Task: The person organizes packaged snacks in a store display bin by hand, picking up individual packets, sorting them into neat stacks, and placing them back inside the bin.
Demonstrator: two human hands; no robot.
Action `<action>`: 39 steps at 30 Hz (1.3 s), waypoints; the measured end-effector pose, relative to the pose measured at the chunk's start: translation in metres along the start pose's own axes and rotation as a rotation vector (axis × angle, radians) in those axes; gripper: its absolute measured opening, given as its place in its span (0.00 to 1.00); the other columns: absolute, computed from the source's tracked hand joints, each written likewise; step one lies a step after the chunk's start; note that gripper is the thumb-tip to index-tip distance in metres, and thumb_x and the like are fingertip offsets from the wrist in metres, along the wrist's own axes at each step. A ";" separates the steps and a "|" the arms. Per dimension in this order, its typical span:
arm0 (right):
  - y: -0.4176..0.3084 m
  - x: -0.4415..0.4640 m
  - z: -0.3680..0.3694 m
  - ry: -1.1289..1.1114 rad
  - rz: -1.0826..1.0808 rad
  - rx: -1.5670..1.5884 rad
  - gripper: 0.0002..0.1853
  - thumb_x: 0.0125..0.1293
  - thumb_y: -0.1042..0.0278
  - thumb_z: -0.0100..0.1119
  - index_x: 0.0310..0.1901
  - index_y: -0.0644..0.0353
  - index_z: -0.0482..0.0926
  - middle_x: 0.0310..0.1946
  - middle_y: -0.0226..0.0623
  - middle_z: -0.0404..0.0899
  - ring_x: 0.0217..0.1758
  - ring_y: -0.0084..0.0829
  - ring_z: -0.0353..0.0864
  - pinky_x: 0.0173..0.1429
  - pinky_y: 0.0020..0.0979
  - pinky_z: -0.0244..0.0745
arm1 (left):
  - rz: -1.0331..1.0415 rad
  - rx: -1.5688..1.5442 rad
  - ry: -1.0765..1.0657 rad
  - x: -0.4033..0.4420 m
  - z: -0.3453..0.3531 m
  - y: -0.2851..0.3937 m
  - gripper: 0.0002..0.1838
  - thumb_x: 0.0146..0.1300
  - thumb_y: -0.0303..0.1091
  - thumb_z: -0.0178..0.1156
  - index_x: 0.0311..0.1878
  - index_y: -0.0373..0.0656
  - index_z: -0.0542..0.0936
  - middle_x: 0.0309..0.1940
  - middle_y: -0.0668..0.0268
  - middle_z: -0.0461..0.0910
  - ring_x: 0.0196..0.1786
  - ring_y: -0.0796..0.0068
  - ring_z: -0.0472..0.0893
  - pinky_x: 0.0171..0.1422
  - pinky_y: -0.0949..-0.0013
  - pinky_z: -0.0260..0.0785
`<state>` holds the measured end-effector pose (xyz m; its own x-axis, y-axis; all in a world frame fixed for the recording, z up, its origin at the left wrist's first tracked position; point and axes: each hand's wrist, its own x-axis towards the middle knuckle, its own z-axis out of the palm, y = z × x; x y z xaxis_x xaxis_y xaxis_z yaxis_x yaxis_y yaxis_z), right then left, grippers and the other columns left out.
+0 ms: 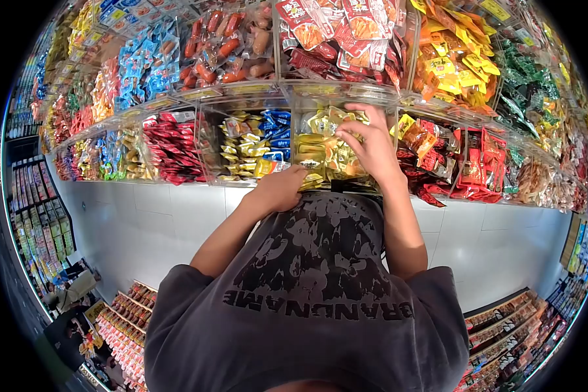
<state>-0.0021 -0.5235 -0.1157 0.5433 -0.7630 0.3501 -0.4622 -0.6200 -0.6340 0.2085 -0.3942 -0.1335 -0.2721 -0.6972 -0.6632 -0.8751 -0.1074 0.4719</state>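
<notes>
My right hand [372,142] is over a clear bin of gold-yellow packets [325,145], its thumb and fingers spread apart with nothing seen between them. Lower and to the left, my left hand [281,188] rests at the bin's front edge, fingers curled and pressed together beside the gold packets. What it holds, if anything, is hidden. Left of that bin are pale yellow packets [240,140] and blue packets [277,134]. An orange-yellow packet [266,168] lies just above my left hand.
Clear dividers separate the bins. Red packets [173,147] are at the left, red pouches [482,163] at the right. An upper row holds sausages [232,49], red-white packets [366,29] and yellow packets [454,62]. Lower left, a person [78,287] is near stocked shelves [127,320].
</notes>
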 end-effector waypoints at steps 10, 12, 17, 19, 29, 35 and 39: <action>0.017 0.030 0.053 -0.164 0.115 0.156 0.08 0.66 0.65 0.68 0.42 0.59 0.87 0.35 0.44 0.87 0.37 0.46 0.87 0.43 0.38 0.80 | 0.105 0.016 0.068 0.009 -0.004 0.009 0.32 0.60 0.30 0.59 0.70 0.40 0.69 0.69 0.54 0.70 0.64 0.49 0.77 0.64 0.51 0.73; 0.025 0.037 0.066 -0.188 0.113 0.137 0.09 0.66 0.63 0.67 0.42 0.57 0.88 0.35 0.43 0.87 0.37 0.48 0.86 0.44 0.41 0.80 | 0.107 0.046 0.125 0.018 -0.008 0.020 0.26 0.61 0.31 0.58 0.63 0.38 0.73 0.64 0.50 0.72 0.57 0.46 0.80 0.60 0.49 0.74; 0.031 0.052 0.072 -0.287 0.232 0.129 0.10 0.67 0.61 0.65 0.44 0.55 0.87 0.36 0.47 0.86 0.42 0.52 0.85 0.50 0.46 0.79 | -0.064 0.151 0.038 0.057 -0.020 0.039 0.24 0.60 0.34 0.59 0.59 0.35 0.77 0.63 0.36 0.68 0.51 0.39 0.83 0.58 0.46 0.75; 0.033 0.055 0.066 -0.331 0.269 0.140 0.11 0.68 0.63 0.64 0.48 0.56 0.85 0.40 0.49 0.86 0.46 0.53 0.85 0.53 0.46 0.78 | -0.045 0.147 0.037 0.065 -0.026 0.040 0.22 0.60 0.35 0.58 0.56 0.34 0.80 0.66 0.28 0.64 0.52 0.37 0.83 0.60 0.46 0.75; 0.035 0.049 0.057 -0.419 0.263 0.104 0.21 0.65 0.81 0.53 0.58 0.58 0.79 0.53 0.56 0.82 0.59 0.56 0.79 0.64 0.47 0.74 | -0.192 0.196 -0.358 0.095 -0.057 0.061 0.21 0.54 0.30 0.54 0.49 0.32 0.86 0.53 0.45 0.84 0.53 0.46 0.85 0.59 0.51 0.76; 0.034 0.040 0.055 -0.384 0.251 -0.015 0.21 0.67 0.78 0.55 0.62 0.55 0.76 0.46 0.58 0.83 0.52 0.60 0.81 0.58 0.50 0.76 | -0.167 0.125 -0.293 0.092 -0.062 0.061 0.18 0.52 0.27 0.53 0.41 0.24 0.84 0.32 0.44 0.85 0.28 0.55 0.86 0.42 0.55 0.79; 0.033 0.039 0.053 -0.366 0.241 0.053 0.21 0.67 0.77 0.57 0.62 0.56 0.75 0.42 0.58 0.84 0.48 0.58 0.83 0.53 0.49 0.76 | -0.150 0.179 -0.283 0.086 -0.054 0.055 0.22 0.53 0.31 0.54 0.49 0.30 0.85 0.52 0.36 0.81 0.48 0.47 0.86 0.55 0.53 0.77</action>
<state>0.0408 -0.5639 -0.1592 0.6416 -0.7635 -0.0735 -0.5748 -0.4151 -0.7051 0.1584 -0.4984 -0.1334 -0.2136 -0.4566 -0.8636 -0.9630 -0.0505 0.2648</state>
